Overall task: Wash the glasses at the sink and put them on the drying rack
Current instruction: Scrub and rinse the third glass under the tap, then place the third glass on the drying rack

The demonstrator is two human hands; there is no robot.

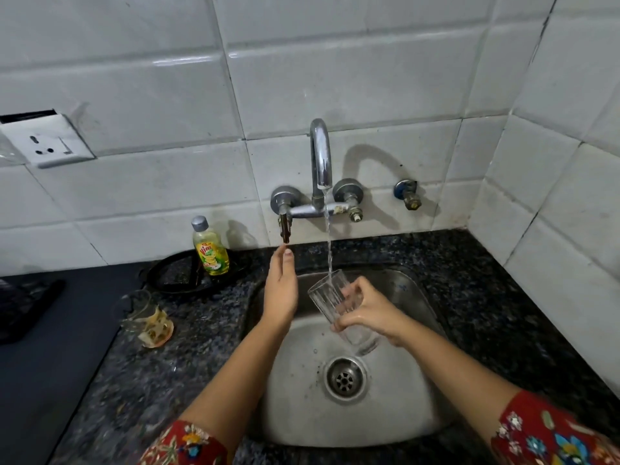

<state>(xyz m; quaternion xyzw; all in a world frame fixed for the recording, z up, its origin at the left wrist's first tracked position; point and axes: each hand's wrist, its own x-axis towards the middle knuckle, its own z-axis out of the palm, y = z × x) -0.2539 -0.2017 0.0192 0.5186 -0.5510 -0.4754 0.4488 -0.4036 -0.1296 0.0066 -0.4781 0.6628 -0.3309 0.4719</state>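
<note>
The dark speckled stone surface (486, 297) wraps around a rounded stainless steel sink (402, 407), and the rinsing step is under way here. A curved chrome wall tap (321, 156) at the far side runs a thin stream of water (329, 250) down into the sink. Held tilted over the basin, just under that stream, is the tall clear ribbed drinking glass (330, 298); the right hand (372, 313) has its fingers (349, 297) clenched around the glass's middle. The left hand (281, 286) is released, fingers straight, reaching far toward the brass-tipped left tap handle (285, 226), apparently just short of touching it. To the left on the surface sit a yellow dish-soap bottle with a grey cap (210, 251) and a second clear glass (139, 310), possibly unwashed, though glare blurs it. No drying rack is clearly in view. Next, the rinse likely calls for turning the glass under the flow, then draining it before moving it away.
</note>
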